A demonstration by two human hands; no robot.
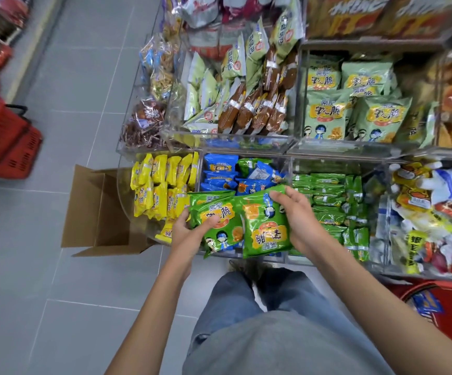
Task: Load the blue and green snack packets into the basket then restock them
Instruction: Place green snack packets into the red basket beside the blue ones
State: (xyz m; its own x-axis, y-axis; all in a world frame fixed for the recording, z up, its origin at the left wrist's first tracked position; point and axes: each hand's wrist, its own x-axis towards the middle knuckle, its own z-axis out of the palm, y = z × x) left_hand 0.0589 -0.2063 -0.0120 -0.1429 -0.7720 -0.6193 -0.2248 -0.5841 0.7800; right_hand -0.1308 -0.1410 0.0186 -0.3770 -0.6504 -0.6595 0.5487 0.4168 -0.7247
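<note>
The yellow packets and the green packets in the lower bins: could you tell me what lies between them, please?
In the head view, a bin of blue packets sits between the yellow packets and the green packets.

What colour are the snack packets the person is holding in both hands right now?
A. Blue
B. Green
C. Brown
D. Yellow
B: the left hand and the right hand both grip bright green packets in front of the clear bin that holds blue packets; the yellow packets sit untouched in the bin to the left.
</note>
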